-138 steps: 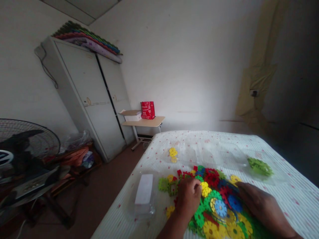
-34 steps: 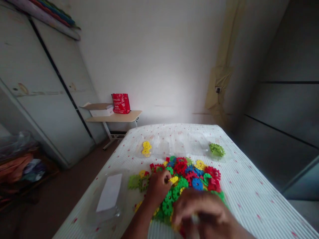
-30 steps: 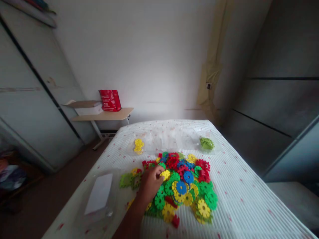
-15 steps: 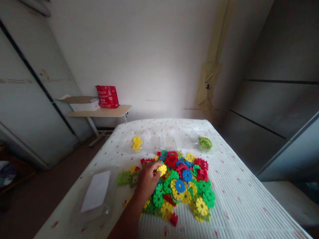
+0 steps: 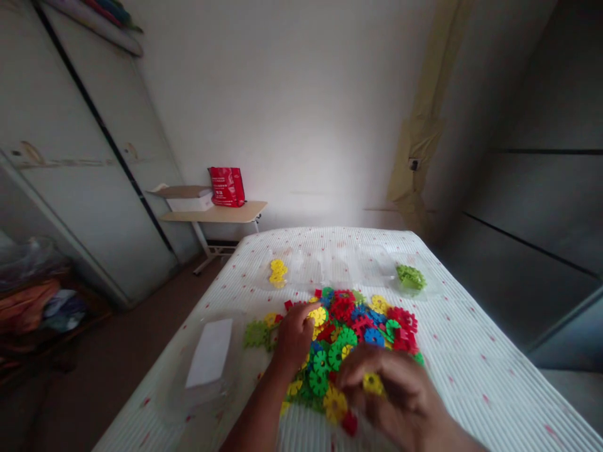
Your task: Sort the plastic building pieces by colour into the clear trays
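Observation:
Over the left part of a heap of coloured plastic snowflake discs, my left hand pinches a yellow snowflake disc between thumb and fingers. My right hand, somewhat blurred, hovers at the heap's near right side. Its fingers are curved and apart from the thumb, and I see nothing held in it. Through that gap shows a yellow disc of the heap. Green discs, blue discs and red square-shaped pieces lie mixed around both hands. My right hand hides part of the heap.
Behind the heap stands a row of clear plastic trays. The leftmost holds several yellow discs, the rightmost green pieces. A clear container with a white paper lies at left on the patterned tablecloth.
My right hand has come into view over the near right side of the heap. My left hand still pinches the yellow disc. The whole view has shifted, with things appearing farther right.

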`<state>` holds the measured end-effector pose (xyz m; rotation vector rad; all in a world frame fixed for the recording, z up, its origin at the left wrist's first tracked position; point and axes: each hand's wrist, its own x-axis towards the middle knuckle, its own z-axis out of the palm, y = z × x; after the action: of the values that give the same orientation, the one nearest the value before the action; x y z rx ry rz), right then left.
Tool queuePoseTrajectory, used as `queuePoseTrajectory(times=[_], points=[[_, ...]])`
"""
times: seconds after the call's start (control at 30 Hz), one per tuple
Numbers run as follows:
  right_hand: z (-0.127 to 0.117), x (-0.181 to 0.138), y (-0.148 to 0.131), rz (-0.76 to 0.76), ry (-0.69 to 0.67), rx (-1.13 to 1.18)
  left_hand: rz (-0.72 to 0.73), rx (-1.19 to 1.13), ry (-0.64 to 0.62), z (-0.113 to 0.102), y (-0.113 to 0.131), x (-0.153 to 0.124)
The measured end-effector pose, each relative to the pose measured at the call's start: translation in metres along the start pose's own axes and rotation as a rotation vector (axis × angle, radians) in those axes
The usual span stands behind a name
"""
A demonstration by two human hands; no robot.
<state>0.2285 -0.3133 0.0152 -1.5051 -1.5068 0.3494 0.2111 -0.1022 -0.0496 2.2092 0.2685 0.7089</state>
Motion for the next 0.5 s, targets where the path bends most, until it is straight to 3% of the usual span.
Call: queuePoseTrajectory(times=[0.07, 0.1, 0.27, 0.4, 0.5], points=[[-0.021, -0.008, 0.033, 0.089, 0.388, -0.331, -0.028, -0.024, 0.059, -0.006, -0.002, 0.003], [-0.030, -0.016, 0.050, 0.100, 0.461, -0.460, -0.061, -0.040, 0.102, -0.010, -0.004, 0.006], [-0.058, -0.058, 0.107, 0.141, 0.559, -0.730, -0.271, -0.108, 0.281, -0.035, -0.013, 0.040], [-0.056, -0.058, 0.111, 0.165, 0.542, -0.769, -0.279, -0.046, 0.362, -0.048, -0.014, 0.071], [-0.051, -0.050, 0.108, 0.166, 0.510, -0.781, -0.277, -0.039, 0.357, -0.047, -0.015, 0.078]])
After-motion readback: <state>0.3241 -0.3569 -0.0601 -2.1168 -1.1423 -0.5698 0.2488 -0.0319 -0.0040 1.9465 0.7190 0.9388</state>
